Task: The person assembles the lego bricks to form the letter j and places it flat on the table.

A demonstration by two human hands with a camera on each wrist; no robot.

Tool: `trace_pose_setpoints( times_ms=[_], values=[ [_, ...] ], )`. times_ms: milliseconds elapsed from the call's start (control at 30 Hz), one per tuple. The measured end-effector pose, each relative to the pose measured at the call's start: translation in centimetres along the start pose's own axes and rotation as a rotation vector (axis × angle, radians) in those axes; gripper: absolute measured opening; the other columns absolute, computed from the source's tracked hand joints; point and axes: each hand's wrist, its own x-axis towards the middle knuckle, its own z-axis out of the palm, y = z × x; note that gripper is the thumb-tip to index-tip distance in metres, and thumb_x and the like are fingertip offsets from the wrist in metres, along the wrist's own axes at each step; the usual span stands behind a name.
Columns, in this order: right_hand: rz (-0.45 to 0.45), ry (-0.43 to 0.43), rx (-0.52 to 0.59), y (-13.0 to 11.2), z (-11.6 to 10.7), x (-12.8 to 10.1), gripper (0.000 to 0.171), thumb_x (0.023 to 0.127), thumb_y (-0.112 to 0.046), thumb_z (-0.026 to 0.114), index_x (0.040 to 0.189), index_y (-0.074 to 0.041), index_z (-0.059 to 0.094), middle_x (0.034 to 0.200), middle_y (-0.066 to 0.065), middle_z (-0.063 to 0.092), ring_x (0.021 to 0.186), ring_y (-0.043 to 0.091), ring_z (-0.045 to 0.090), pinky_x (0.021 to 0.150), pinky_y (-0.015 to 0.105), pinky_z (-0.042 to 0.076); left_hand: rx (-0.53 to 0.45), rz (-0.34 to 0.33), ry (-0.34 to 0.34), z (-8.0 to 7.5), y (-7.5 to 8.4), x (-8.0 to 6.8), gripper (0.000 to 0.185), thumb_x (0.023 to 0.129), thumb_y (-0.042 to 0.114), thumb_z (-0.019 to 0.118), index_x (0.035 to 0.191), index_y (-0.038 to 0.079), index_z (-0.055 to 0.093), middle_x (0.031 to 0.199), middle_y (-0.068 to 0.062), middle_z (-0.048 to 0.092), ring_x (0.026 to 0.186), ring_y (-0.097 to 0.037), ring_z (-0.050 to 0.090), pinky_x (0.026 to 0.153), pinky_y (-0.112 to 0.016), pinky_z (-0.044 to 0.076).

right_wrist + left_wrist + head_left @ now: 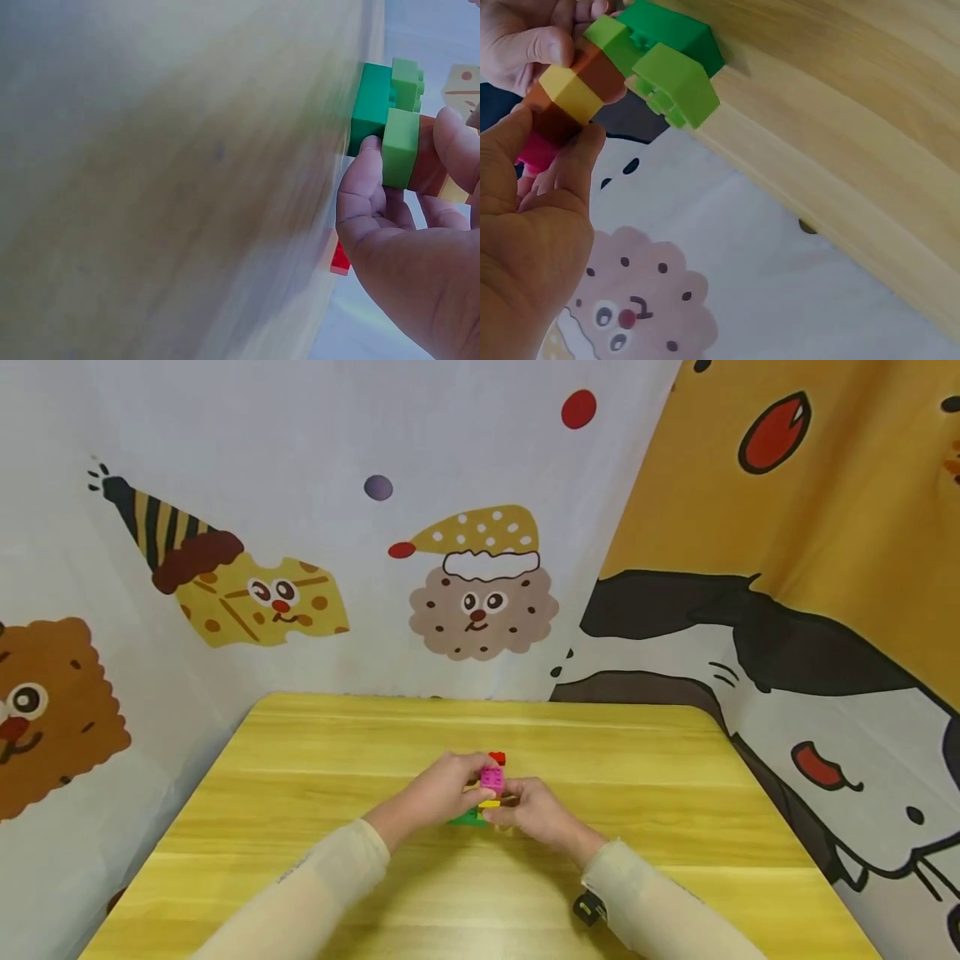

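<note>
Block stack (488, 789) is gripped by left hand (438, 793) and right hand (534, 814), fingers curled round it, green base on tabletop (300, 760). Judged light, rigid, prone to splitting at joints; best held by flat sides.

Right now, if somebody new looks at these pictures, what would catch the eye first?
First, the stack of toy bricks in pink, yellow, orange and green, gripped by the left hand and the right hand over the middle of the yellow wooden table. A loose red brick lies just behind it. Around the table hang cloths with big cartoon biscuit faces.
</note>
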Motion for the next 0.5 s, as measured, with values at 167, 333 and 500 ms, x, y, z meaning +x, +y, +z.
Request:
trace_pose_setpoints(
  times_ms=[167,333,500],
  values=[
    [0.001,0.002,-0.008,-0.2,0.1,0.0,0.027,0.082,-0.023,0.073,0.108,-0.016,0.068,0.095,0.007,0.068,0.084,0.036,0.063,0.066,0.046,0.054,-0.027,0.015,0.025,0.2,-0.4,-0.4,0.03,0.086,0.028,0.067,0.112,0.018,0.058,0.095,0.013,0.063,0.095,-0.004,0.062,0.081,-0.026,0.054],
    [0.013,-0.004,-0.059,-0.3,0.2,-0.1,0.029,0.081,-0.026,0.074,0.109,-0.019,0.067,0.101,0.003,0.067,0.087,0.027,0.064,0.072,0.044,0.055,0.002,-0.082,0.024,-0.3,-0.6,-1.1,0.06,0.083,0.039,0.067,0.136,0.02,0.046,0.128,0.005,0.056,0.116,-0.013,0.054,0.093,-0.032,0.048],
    [-0.05,0.042,-0.135,-0.9,0.2,-0.1,0.044,0.08,-0.028,0.075,0.119,-0.023,0.058,0.107,-0.004,0.065,0.097,0.018,0.062,0.08,0.034,0.054,0.185,-0.105,0.052,-1.0,-2.5,-3.7,0.062,0.081,0.05,0.066,0.134,0.02,0.05,0.136,0.002,0.05,0.123,-0.019,0.048,0.1,-0.039,0.043]
  ],
)
